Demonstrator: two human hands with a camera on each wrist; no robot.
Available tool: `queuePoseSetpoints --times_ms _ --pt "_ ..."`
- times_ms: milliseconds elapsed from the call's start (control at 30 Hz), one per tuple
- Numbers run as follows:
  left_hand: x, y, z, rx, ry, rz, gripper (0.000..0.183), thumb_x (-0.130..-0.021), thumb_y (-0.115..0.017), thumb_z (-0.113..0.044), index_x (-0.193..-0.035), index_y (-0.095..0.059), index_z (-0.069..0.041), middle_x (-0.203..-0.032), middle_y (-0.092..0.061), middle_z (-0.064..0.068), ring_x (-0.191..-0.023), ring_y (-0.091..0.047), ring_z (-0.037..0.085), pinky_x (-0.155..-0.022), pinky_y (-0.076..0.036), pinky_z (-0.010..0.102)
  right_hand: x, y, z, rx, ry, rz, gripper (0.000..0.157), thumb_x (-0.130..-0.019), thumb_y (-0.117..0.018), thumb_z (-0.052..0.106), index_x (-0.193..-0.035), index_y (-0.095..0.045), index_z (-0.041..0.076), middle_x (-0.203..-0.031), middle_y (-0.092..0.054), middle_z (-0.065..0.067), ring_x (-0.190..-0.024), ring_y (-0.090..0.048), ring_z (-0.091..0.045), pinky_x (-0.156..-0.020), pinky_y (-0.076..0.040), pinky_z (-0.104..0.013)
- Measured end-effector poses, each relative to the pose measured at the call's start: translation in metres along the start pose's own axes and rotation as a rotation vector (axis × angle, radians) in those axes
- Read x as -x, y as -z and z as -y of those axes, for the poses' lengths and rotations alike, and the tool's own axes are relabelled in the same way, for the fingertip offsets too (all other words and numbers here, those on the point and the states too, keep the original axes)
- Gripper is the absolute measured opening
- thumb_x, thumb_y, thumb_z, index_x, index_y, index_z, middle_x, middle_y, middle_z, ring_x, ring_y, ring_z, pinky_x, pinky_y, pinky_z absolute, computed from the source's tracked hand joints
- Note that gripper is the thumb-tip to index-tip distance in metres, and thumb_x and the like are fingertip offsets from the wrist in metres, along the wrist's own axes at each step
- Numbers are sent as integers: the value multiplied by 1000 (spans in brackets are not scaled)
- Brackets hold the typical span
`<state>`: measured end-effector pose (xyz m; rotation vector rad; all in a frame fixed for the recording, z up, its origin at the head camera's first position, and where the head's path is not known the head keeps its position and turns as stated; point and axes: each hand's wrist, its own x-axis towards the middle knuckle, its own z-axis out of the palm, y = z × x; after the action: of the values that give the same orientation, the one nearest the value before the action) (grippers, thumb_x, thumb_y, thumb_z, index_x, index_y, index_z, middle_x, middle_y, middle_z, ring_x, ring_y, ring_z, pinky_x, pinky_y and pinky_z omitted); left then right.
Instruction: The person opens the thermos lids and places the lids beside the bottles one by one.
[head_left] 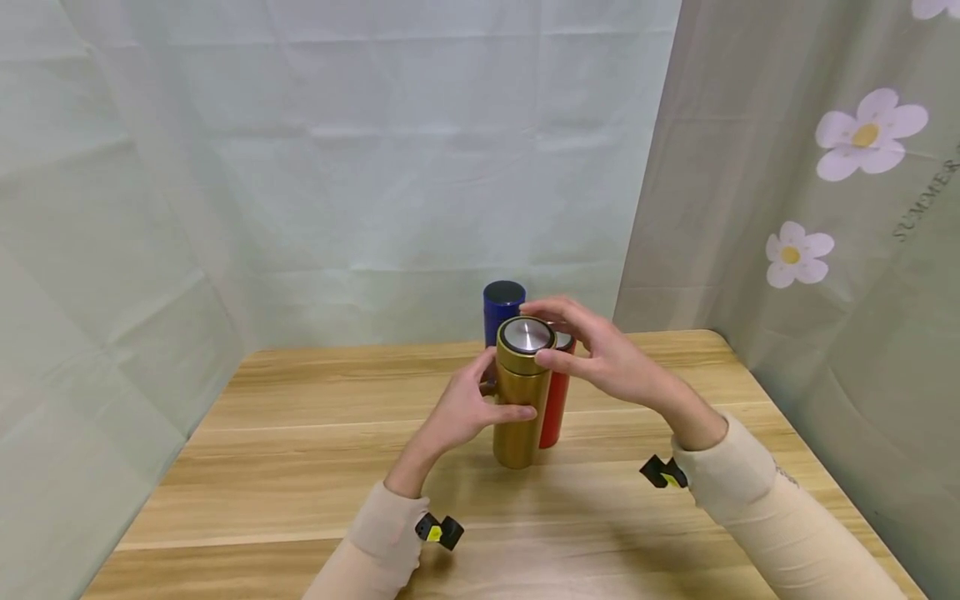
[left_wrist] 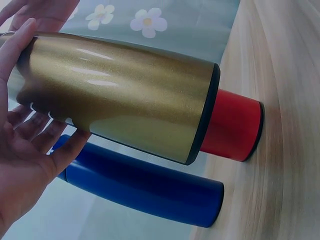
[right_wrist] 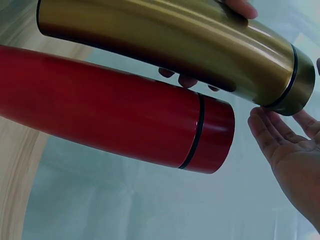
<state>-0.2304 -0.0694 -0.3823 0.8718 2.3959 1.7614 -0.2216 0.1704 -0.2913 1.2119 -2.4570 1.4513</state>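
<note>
My left hand grips the body of a gold thermos flask, thumb across the front and fingers round the far side. In the left wrist view, the flask's black-rimmed base hangs over the wooden table. Its silver-topped lid is on. My right hand holds the lid, with the thumb at the near side and the fingertips at its lower edge. Close behind the gold flask stand a red flask, partly hidden in the head view, and a blue flask.
The wooden table reaches a pale cloth backdrop behind the flasks. A flowered curtain hangs along the right side. Small black devices with yellow marks sit on both sleeved wrists.
</note>
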Motion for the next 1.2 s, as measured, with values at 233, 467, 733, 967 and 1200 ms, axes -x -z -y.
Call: queuePoseSetpoints --times_ms 233,467,733,967,1200 --pt "2 -1 0 -6 -22 9 78 -79 -92 -37 -146 -52 -27 -134 -63 -5 -118 -64 18 -100 -53 47 -1 -3 2 26 3 14 55 -101 -72 25 -151 -51 17 -147 -54 -3 -129 -56 -22 -107 -46 -53" --pt "2 -3 -2 10 -31 28 80 -80 -92 -35 -147 -50 -28 -138 -61 -5 -121 -62 18 -101 -52 48 0 -6 5 47 5 13 61 -97 -76 22 -152 -50 15 -148 -54 -5 -130 -56 -23 -107 -45 -54" --pt "3 -3 -4 17 -50 38 82 -80 -92 -34 -149 -48 -29 -140 -59 -7 -122 -62 18 -102 -52 48 -1 -7 6 101 8 -5 65 -93 -80 21 -151 -53 13 -150 -55 -9 -131 -57 -25 -103 -50 -53" --pt "3 -1 -3 40 -67 57 82 -82 -91 -31 -151 -47 -28 -142 -59 -5 -124 -61 21 -103 -51 49 -2 -8 8 155 36 -33 60 -91 -83 20 -145 -61 13 -145 -59 -6 -126 -59 -24 -94 -55 -47" --pt "4 0 -4 23 -59 50 82 -81 -91 -31 -150 -46 -31 -142 -58 -7 -125 -60 17 -104 -50 49 -3 -7 10 135 17 -2 57 -93 -81 22 -146 -60 16 -146 -57 -5 -123 -58 -23 -89 -56 -46"
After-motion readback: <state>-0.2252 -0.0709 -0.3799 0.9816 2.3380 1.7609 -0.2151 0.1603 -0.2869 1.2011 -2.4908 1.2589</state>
